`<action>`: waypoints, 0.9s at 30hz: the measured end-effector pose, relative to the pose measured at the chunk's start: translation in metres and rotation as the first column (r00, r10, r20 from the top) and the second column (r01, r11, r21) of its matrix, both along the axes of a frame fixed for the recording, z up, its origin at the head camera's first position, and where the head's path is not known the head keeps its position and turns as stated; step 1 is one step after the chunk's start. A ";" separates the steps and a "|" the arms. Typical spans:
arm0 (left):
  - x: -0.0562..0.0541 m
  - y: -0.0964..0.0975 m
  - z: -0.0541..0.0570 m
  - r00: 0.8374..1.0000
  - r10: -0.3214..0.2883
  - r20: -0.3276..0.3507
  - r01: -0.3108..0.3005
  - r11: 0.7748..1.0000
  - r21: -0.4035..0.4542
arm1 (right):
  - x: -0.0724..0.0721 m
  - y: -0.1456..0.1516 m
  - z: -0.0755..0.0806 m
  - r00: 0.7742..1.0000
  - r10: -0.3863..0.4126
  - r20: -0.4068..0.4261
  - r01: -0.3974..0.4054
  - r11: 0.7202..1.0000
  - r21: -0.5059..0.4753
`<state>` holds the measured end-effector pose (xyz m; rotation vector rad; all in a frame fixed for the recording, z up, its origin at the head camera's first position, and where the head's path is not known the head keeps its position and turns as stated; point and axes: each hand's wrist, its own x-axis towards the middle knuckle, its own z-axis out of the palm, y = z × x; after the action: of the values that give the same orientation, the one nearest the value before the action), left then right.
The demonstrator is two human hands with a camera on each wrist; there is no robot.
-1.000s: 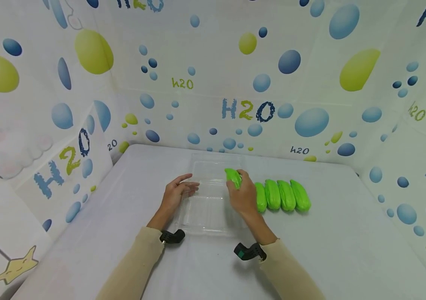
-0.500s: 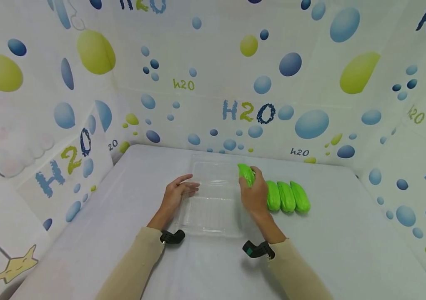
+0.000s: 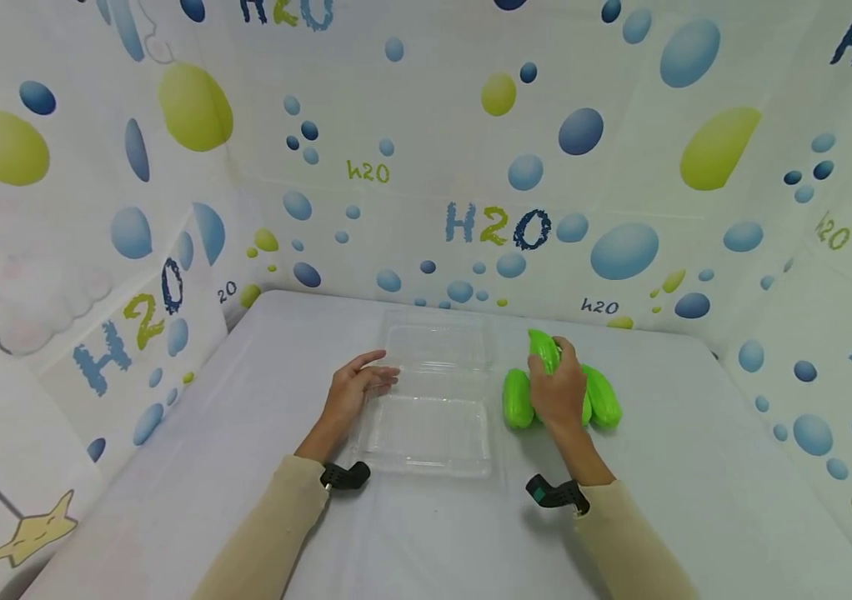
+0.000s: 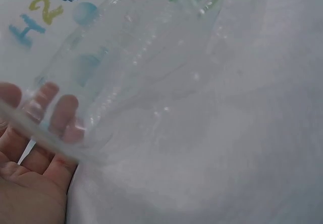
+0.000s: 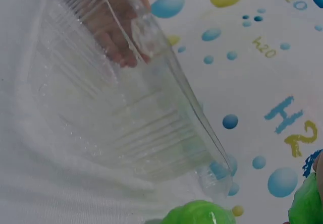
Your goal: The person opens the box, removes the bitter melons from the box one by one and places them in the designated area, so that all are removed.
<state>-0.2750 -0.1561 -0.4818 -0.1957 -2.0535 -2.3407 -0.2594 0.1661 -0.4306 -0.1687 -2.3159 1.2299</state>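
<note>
In the head view, my right hand (image 3: 558, 385) grips a bright green, shiny, elongated piece (image 3: 543, 350) above a row of similar pieces. To the left of the hand lies one green piece (image 3: 518, 400), and another (image 3: 603, 398) lies at the right end. The hand covers much of those between. A clear plastic hinged container (image 3: 424, 425) stands open on the table, its two halves spread front to back. My left hand (image 3: 351, 392) is at its left edge with relaxed fingers. In the left wrist view the fingers (image 4: 63, 114) show through the clear plastic.
The table (image 3: 441, 542) has a white cloth. Behind it and at both sides hang white sheets (image 3: 426, 108) with blue and yellow-green drops and H2O lettering. Each wrist wears a black camera mount (image 3: 346, 476).
My right hand has moved right with the green piece, from over the container to above the row. The leftmost piece in the row is uncovered. My left hand has stayed in place.
</note>
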 end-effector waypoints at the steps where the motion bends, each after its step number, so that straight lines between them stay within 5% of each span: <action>1: 0.000 0.000 0.000 1.000 0.000 0.000 0.000 1.000 0.004 | -0.001 0.003 -0.001 1.000 -0.007 0.001 0.007 1.000 0.003; 27: 0.000 0.000 -0.001 1.000 0.001 -0.005 -0.001 1.000 0.016 | -0.004 0.058 -0.008 0.995 -0.101 -0.008 0.101 0.987 0.128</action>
<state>-0.2755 -0.1562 -0.4827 -0.1994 -2.0309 -2.3533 -0.2634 0.2241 -0.4386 -0.2368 -2.3454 1.0283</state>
